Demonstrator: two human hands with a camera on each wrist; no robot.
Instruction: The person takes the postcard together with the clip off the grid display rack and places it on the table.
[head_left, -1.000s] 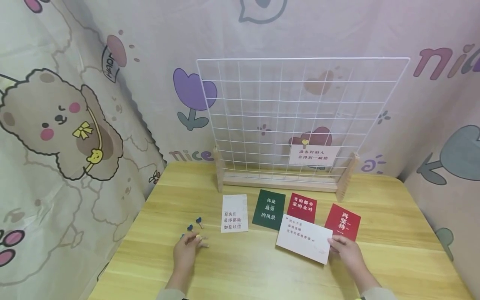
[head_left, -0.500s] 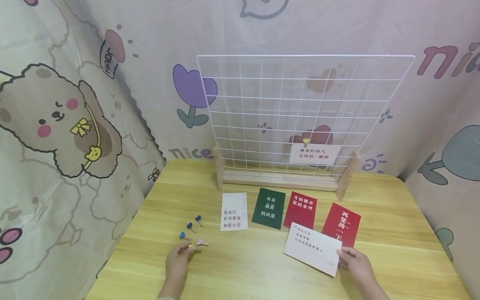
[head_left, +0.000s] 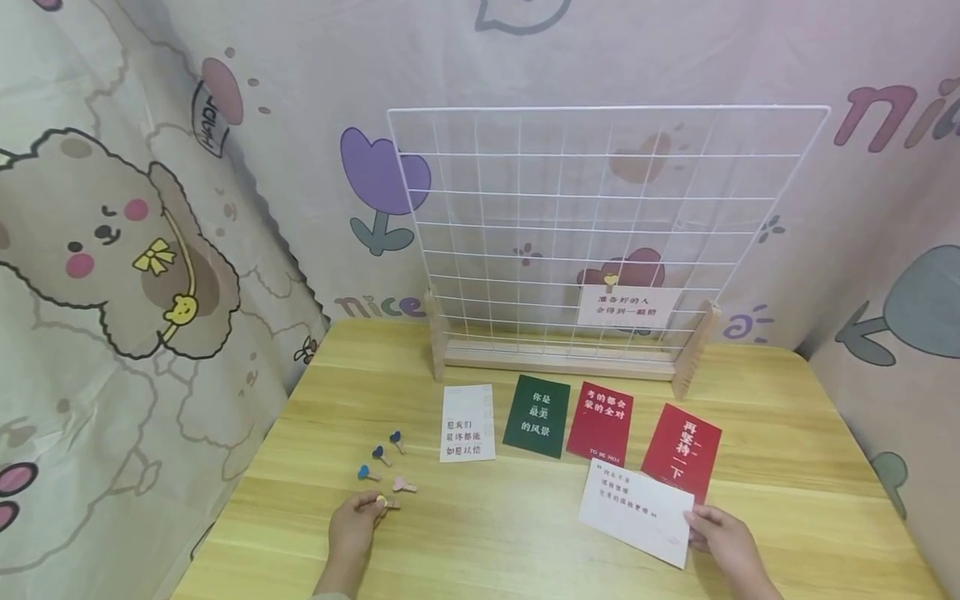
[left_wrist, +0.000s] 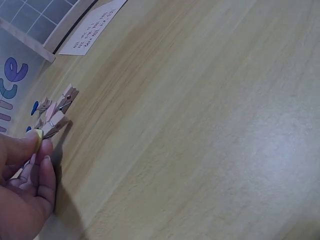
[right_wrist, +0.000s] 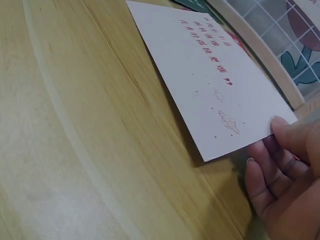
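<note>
My left hand (head_left: 352,527) pinches a small wooden clothespin (left_wrist: 53,125) by its yellow heart end, between thumb and index finger. Just beyond it lie a pink-heart clothespin (head_left: 403,484) and several blue-heart ones, among them a light blue clothespin (head_left: 367,472). On the right, my right hand (head_left: 726,546) holds a white card (head_left: 637,512) by its right edge, thumb on top and fingers beneath. This card, printed with red writing and a small planet drawing, is tilted above the table and covers the lower corners of two red cards (head_left: 681,450).
A white wire grid (head_left: 570,208) stands in a wooden base (head_left: 558,363) at the back, with a white card (head_left: 628,308) clipped to it by a yellow clothespin. In front of it lie a white card (head_left: 468,417) and a green card (head_left: 537,417). Patterned cloth (head_left: 285,100) surrounds the table.
My right hand has drawn the white card toward me and to the right, baring more of the red cards. My left hand has brought the yellow clothespin nearer to me, away from the others.
</note>
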